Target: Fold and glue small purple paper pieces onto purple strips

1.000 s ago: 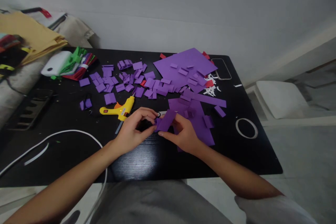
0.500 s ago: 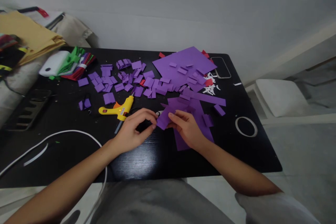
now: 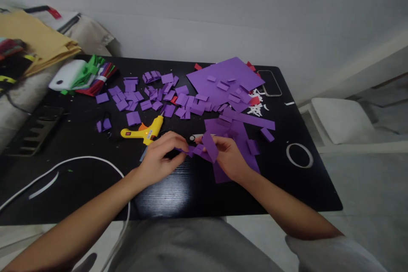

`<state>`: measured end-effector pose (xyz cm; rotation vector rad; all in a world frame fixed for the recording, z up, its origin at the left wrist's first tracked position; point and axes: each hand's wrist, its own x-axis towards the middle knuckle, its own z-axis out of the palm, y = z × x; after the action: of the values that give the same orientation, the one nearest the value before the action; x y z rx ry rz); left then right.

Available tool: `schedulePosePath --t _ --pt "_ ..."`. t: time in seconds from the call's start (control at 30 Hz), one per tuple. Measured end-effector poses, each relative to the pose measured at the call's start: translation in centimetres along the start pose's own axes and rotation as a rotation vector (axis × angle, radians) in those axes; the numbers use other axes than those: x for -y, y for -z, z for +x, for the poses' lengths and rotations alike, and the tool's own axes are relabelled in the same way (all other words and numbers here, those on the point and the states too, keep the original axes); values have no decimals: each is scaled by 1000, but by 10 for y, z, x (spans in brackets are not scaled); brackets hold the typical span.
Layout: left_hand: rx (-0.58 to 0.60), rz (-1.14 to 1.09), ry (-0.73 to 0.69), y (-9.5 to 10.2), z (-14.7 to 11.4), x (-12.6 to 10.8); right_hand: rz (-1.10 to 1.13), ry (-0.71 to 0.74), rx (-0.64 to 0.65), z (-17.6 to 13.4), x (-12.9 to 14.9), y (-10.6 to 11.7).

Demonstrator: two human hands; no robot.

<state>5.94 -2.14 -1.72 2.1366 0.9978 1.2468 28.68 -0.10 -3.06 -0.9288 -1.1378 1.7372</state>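
Note:
Above the front middle of the black table, a folded piece of purple paper is held between my two hands. Its left end is pinched by the fingertips of my left hand. Round its right part my right hand is closed, with one flap standing up in front of the fingers. Below my right hand lies a larger purple sheet. Just behind the held piece, scissors or a similar tool show partly. A yellow glue gun rests beyond my left hand.
Several small folded purple pieces spread across the table's back half. A big purple sheet lies at the back right, near white scraps and a phone-like outline. A tape ring sits right; a white cable curves left.
The purple paper has turned and opened between my hands: a flap now stands up by my right fingers, and a part reaches my left fingertips, which have closed on it.

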Motion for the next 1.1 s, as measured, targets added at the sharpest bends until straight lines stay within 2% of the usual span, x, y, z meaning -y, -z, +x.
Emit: schedulePosePath --t 0.1,0.23,0.37,0.47,0.63,0.9,1.1 --pt "-57 67 -28 3 2 -2 17 -3 35 0 0 -1" --pt "-126 163 -39 5 3 -2 67 -77 77 0 2 -2" --pt "-163 194 -54 6 2 1 181 -191 54 -1 5 -2" --pt "-146 185 -58 7 0 2 228 -238 14 -2 5 -4" --pt "-113 173 -54 5 -1 1 30 -140 64 -4 2 -5" --pt "-106 115 12 5 1 -2 -130 23 78 -3 0 -4" --pt "11 15 81 7 -1 -2 -173 89 76 -4 0 -5"
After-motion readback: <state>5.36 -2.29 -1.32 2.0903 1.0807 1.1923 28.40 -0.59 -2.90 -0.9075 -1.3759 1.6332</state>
